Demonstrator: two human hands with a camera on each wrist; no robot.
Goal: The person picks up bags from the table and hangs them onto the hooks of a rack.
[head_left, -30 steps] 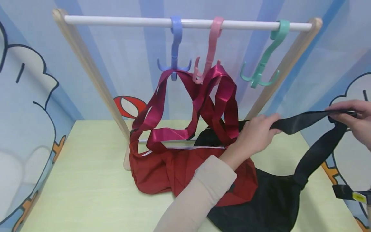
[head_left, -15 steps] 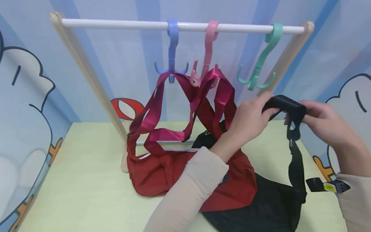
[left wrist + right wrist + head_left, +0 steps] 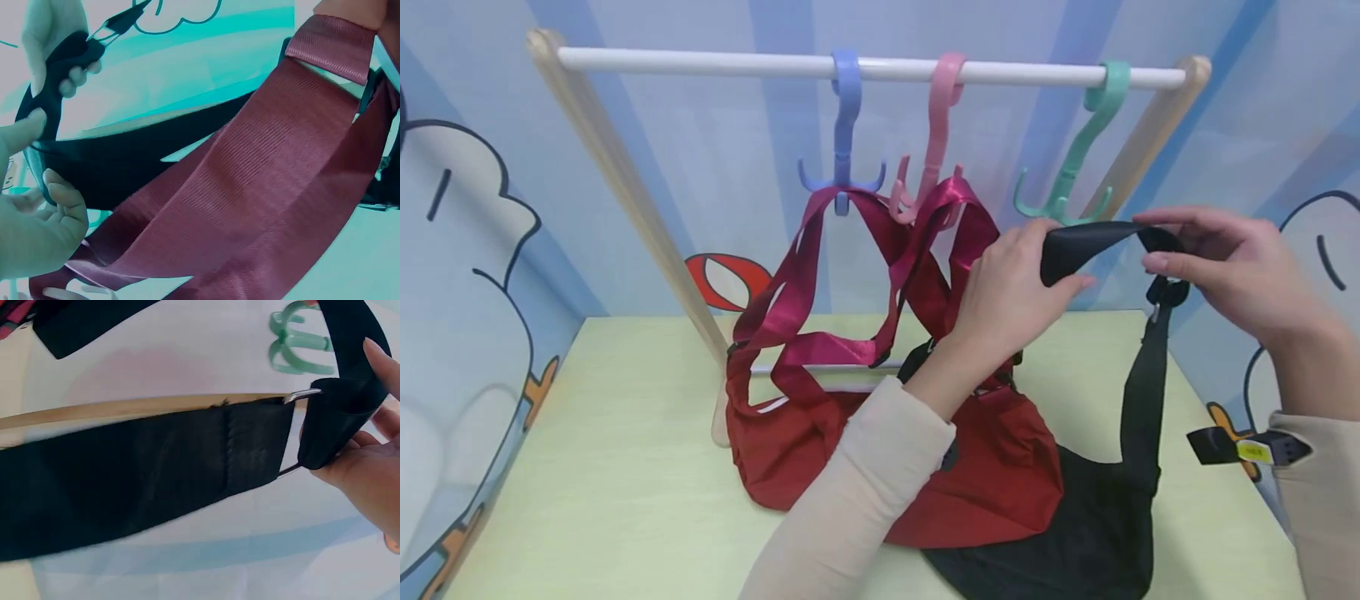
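A black bag (image 3: 1105, 517) lies on the table, partly behind a red bag (image 3: 992, 483). Its black strap (image 3: 1090, 242) rises to both hands, just below the green hook (image 3: 1067, 175). The left hand (image 3: 1015, 287) pinches the strap between thumb and fingers, as the left wrist view also shows. To its right, the right hand (image 3: 1240, 271) holds the strap near its metal ring (image 3: 300, 397). The red bag's crimson straps (image 3: 790, 292) loop up to the blue hook (image 3: 844, 125) and pink hook (image 3: 936, 133). The left forearm hides part of the red bag.
A white rail (image 3: 722, 62) on wooden posts (image 3: 617, 175) carries the hooks above the pale table (image 3: 625, 500). Printed panels stand behind and at both sides. A dark band with a yellow label (image 3: 1255, 451) is at the right sleeve.
The right hand has come leftward to the left hand, bringing the strap with it. The left hand has moved left and up. The strap now arches higher, near the green hook.
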